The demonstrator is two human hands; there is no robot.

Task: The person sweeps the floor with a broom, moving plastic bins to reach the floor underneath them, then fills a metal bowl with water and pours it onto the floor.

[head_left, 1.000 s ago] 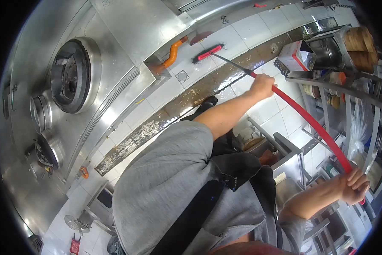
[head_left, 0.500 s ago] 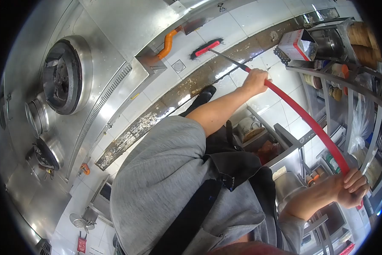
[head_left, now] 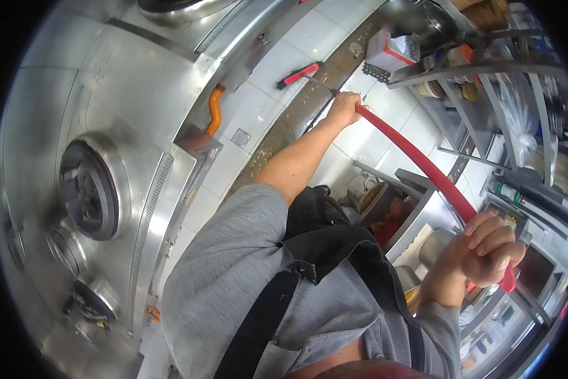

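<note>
My left hand (head_left: 345, 108) is closed around the lower shaft of a long-handled brush. My right hand (head_left: 491, 249) grips the red handle (head_left: 423, 161) near its upper end, whose tip sticks out below the fist. Out past my left hand, a thin grey rod joins the handle to the red brush head (head_left: 299, 75). Its black bristles rest on the white tiled floor (head_left: 258, 101), beside a dark, worn channel strip (head_left: 284, 129).
A steel stove counter (head_left: 132, 82) with a round burner (head_left: 91, 189) runs along the left. An orange pipe (head_left: 215, 110) and a square floor drain (head_left: 240, 137) lie beside it. Metal shelving (head_left: 460, 72) with containers stands at right, near a white-and-red box (head_left: 391, 52).
The view has turned and shifted, so the stove sits lower in the frame. My right hand appears further left and higher. The brush head is tilted differently, still on the floor.
</note>
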